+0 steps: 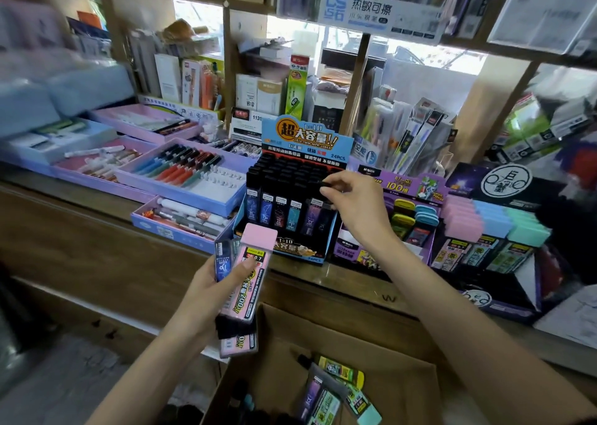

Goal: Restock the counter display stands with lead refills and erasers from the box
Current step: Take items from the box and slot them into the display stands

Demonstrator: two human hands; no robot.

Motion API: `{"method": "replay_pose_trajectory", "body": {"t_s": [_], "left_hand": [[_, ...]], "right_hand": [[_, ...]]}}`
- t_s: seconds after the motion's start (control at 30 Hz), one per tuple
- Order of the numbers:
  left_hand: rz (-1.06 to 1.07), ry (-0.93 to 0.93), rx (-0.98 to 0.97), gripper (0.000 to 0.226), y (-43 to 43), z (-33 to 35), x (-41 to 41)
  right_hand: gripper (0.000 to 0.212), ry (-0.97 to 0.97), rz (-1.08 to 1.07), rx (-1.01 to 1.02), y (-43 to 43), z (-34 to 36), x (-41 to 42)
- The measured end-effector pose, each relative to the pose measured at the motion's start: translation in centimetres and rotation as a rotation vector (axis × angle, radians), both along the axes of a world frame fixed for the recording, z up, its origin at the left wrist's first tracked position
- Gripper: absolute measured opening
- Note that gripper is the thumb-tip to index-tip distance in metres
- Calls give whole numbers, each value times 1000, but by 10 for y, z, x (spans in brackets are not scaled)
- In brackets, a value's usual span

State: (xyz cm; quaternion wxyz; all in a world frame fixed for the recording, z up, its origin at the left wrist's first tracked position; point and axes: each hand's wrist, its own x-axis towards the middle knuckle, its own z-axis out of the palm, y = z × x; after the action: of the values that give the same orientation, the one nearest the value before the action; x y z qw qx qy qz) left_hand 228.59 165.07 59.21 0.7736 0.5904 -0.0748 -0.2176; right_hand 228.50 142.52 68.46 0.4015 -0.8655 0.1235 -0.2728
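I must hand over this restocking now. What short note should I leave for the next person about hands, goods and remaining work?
Left hand: holds a pink refill case and a dark refill case above the cardboard box.
Right hand: pinches the cap of a black-capped refill at the right side of the blue display stand.
Done: the blue stand looks nearly full.
Left: seat this refill, place the held cases, then the loose refills in the box. The pink case probably belongs in the pastel-capped stand on the right.

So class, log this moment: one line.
right hand: pinches black plastic tube at blue cardboard stand | left hand: grips pink plastic refill case
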Motion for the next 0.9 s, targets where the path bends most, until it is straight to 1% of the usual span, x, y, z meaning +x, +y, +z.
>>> {"method": "replay_pose_trajectory", "body": {"t_s": [0.23, 0.27, 0.33, 0.47, 0.53, 0.57, 0.63, 0.67, 0.7, 0.73, 0.77, 0.8, 0.9], "left_hand": [[0, -7, -6, 37, -8, 2, -1], [-3, -5, -4, 38, -9, 3, -2], [-12, -2, -2, 42, -11, 4, -5], [-27, -8, -8, 45, -16, 6, -11], [-41, -10, -20, 48, -19, 8, -14], [-49, -9, -25, 50, -20, 8, -16], [-67, -13, -33, 51, -25, 9, -18], [-75, -19, -35, 51, -28, 10, -20], [-84, -26, -33, 51, -31, 11, -21], [-94, -34, -28, 50, -35, 11, -23], [-105, -37, -22, 49, -40, 11, -25], [-118, -31, -20, 46, -45, 11, -28], [-158, 21, -24, 41, -63, 12, -37]], "right_hand": [[19, 41, -28, 0, 3, -16, 9], [19, 35, -43, -22, 4, -16, 11], [19, 34, -86, -127, 6, -12, 13], [44, 148, -112, -335, 12, -7, 5], [50, 174, -73, -345, 17, -9, -7], [52, 181, -19, -280, 20, -12, -15], [50, 242, 139, -14, 28, -17, -32], [45, 290, 215, 137, 31, -21, -41], [34, 324, 275, 263, 33, -25, -48], [22, 330, 310, 347, 34, -30, -55], [13, 310, 313, 405, 34, -34, -61], [8, 282, 298, 459, 31, -36, -66], [9, 227, 256, 591, 16, -38, -80]]}}
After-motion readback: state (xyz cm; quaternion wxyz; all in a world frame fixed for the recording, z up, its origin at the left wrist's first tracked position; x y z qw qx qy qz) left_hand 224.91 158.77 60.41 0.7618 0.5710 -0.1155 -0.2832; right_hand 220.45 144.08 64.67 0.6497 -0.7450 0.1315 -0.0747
